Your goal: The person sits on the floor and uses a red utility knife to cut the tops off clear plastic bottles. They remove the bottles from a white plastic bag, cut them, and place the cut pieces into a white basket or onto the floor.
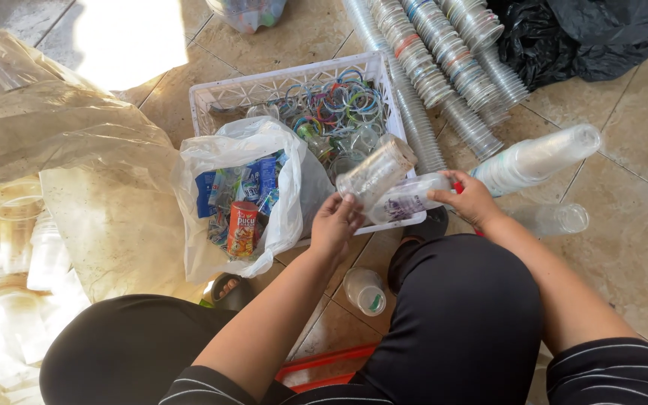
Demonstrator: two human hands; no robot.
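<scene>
From the head camera, the left hand [335, 223] has its fingers curled around the lower end of a clear plastic cup [375, 172], which tilts up and to the right above the rim of a white plastic crate [219, 96]. The right hand [470, 199] closes on one end of a second clear cup with printing [408, 199], lying sideways between the two hands and just below the first. A white bag of coloured wrappers [245, 196] sits left of the left hand. Long stacks of nested cups [444, 67] lie beyond the crate
</scene>
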